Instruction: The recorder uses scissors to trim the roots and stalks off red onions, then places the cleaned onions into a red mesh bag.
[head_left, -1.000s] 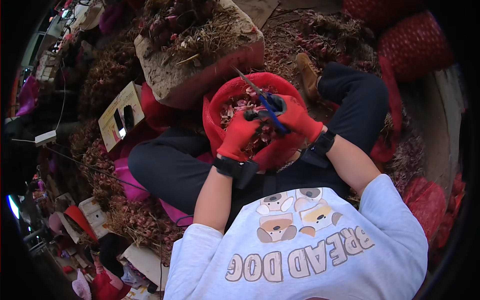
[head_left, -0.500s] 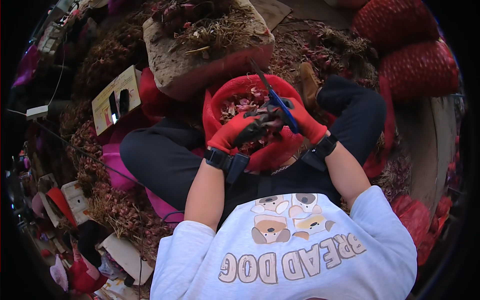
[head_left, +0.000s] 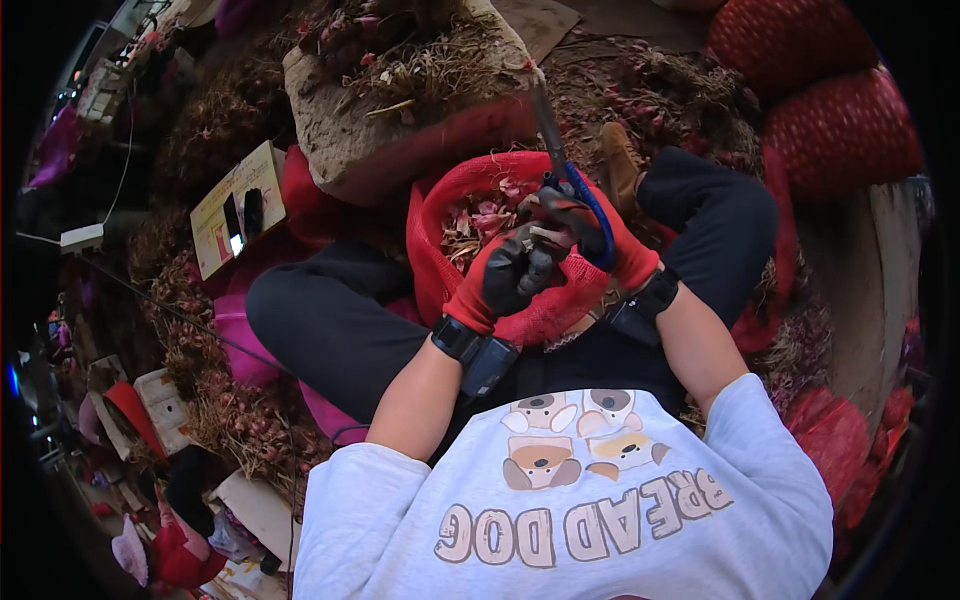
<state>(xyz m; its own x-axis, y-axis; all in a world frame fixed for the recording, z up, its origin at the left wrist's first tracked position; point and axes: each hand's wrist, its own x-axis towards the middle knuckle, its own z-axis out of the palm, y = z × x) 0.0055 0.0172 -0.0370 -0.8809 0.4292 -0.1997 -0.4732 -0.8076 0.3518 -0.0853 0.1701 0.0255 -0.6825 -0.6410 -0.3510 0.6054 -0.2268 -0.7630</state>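
Note:
In red gloves with black palms, both my hands meet over a red mesh bag (head_left: 426, 235) that stands between my crossed legs. Inside the bag lie purple-red shallots (head_left: 488, 214) with dry skins. My right hand (head_left: 598, 232) is closed round the blue handle of a pair of scissors (head_left: 592, 205), whose blades point away from me and are smeared by motion. Fingers bent inward, my left hand (head_left: 508, 275) is closed close beside it over the bag. What lies in the left fingers is small and dark, and I cannot make it out.
A block-shaped stand (head_left: 335, 125) topped with dried stalks and shallots stands just beyond the bag. Bundled shallots (head_left: 245, 420) are heaped at left, near a yellow board (head_left: 210, 225) bearing two dark phones. Full red mesh sacks (head_left: 840, 130) sit at far right.
The scissors have swung more upright, and their blades have shifted right. My left hand has turned and drawn slightly toward me and to the right. My right hand has moved little.

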